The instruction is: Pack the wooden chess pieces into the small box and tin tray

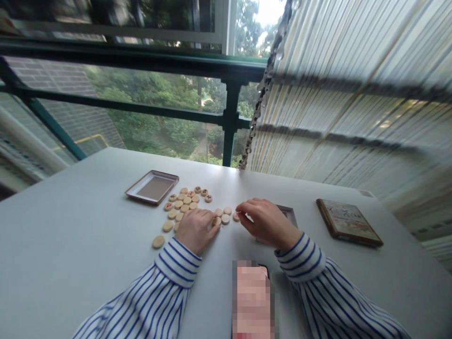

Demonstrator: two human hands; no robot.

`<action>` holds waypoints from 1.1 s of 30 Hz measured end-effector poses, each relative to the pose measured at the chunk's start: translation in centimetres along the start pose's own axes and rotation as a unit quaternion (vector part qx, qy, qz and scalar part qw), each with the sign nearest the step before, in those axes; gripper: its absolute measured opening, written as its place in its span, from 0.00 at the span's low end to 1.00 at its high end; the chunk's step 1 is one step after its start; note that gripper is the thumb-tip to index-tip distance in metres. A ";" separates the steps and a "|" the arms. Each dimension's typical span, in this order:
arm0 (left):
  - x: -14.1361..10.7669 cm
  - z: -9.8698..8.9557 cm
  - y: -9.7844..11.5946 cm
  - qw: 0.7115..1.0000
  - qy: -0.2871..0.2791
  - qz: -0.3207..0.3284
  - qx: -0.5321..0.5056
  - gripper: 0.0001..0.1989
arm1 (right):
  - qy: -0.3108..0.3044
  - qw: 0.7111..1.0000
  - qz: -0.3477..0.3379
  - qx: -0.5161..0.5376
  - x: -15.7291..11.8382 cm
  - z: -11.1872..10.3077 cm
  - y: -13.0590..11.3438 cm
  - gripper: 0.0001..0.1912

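Round pale wooden xiangqi pieces [187, 200] lie in a loose cluster on the white table. A few show red or dark characters, while others are blank side up. My left hand [197, 229] rests over the cluster's near right edge, thumb and forefinger closed about one xiangqi piece [216, 221]; its other fingers hide some pieces. Just right of it, several blank pieces [225, 219] lie close together. My right hand [267, 220] is bent in a pinch, fingertips on a xiangqi piece with a reddish mark [236, 216] at the table surface.
A shallow brown-rimmed tray [157, 201] sits left behind the pieces. Partly under my right hand is a grey-rimmed tray [290, 214]. Farther right lies a brown case with a patterned top [349, 222]. A blurred-out phone-like object [252, 301] is near me. Railing and string curtain stand behind the table.
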State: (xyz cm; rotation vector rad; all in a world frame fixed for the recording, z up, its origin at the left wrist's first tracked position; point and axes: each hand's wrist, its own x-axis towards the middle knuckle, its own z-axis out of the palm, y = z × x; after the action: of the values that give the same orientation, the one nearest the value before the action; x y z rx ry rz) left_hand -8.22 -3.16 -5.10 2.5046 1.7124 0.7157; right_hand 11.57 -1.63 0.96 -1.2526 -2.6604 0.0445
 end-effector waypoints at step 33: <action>0.6 -1.0 -0.2 0.905 0.092 -0.182 -0.374 0.19 | -0.006 1.000 -0.003 -0.016 -0.1 0.1 -0.4 0.10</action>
State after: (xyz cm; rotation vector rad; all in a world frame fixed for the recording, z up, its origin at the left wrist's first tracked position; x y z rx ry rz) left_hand -8.62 -2.79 -4.06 1.5926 1.4803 1.2857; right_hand 11.30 -1.93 0.85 -1.2568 -2.6861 0.0104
